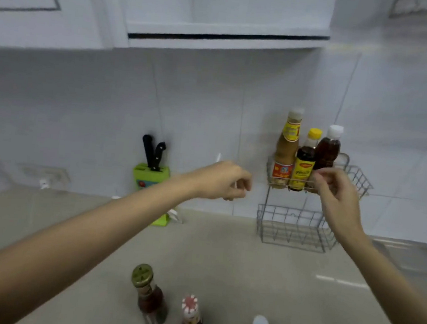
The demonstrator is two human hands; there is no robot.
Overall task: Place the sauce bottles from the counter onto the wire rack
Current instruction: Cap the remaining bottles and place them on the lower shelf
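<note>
Beige counter (250,263) lies bare between three front-edge bottles (191,317) and wire rack (297,228); both hands loosely curled, empty.

My knife block (151,179) is lime green with black handles (152,151) sticking out. The rack (294,228) is grey wire, the counter (224,266) pale beige, the wall tiles (198,121) white.

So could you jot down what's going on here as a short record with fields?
top shelf of wire rack: three sauce bottles, upright
lower shelf: no bottles
counter: three sauce bottles waiting near the front edge
right hand: at the top shelf, by the white-capped dark bottle; grip unclear
left hand: raised, holding nothing
knife block: green, against the wall
</note>
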